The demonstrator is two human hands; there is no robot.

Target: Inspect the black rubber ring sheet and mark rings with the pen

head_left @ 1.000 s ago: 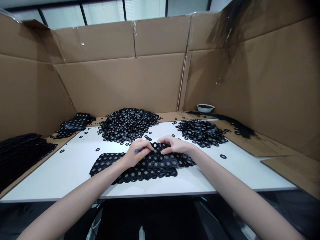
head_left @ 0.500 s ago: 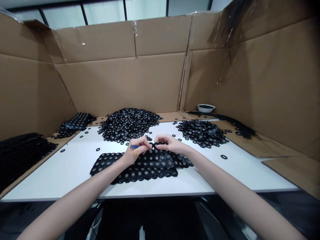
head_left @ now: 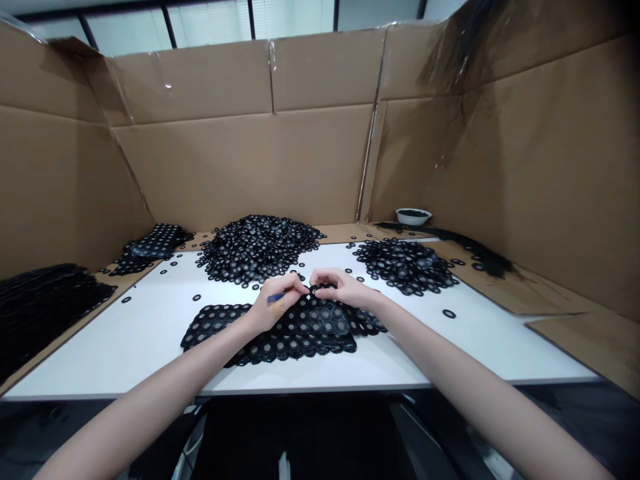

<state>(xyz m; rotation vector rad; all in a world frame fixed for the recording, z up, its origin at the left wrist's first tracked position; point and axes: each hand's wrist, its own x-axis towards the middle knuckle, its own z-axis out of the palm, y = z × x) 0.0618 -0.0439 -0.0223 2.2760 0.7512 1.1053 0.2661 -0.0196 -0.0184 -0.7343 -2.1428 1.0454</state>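
Observation:
My left hand point(head_left: 267, 312) is closed around a slim tool with a blue handle point(head_left: 275, 297); its tip is hidden by the fingers. Under both hands lies a folded sheet of joined black rings point(head_left: 300, 327) with pale round centres, on the white tabletop. My right hand point(head_left: 343, 288) is curled, with thumb and fingers pinching a black ring point(head_left: 314, 289) at the sheet's far edge. The left fingertips almost meet the right ones there. How the ring joins the sheet is too small to make out.
A large heap of black rings point(head_left: 253, 250) stands behind the hands, a smaller heap point(head_left: 407, 267) at right. Stacked black sheets point(head_left: 47, 310) lie far left. A white bowl point(head_left: 413, 217) and black strands point(head_left: 465, 243) sit back right. Cardboard walls point(head_left: 240, 167) enclose the table.
My left hand has moved slightly right, its fingertips closer to the pinched ring, and the blue handle has tilted. My right hand has stayed nearly still.

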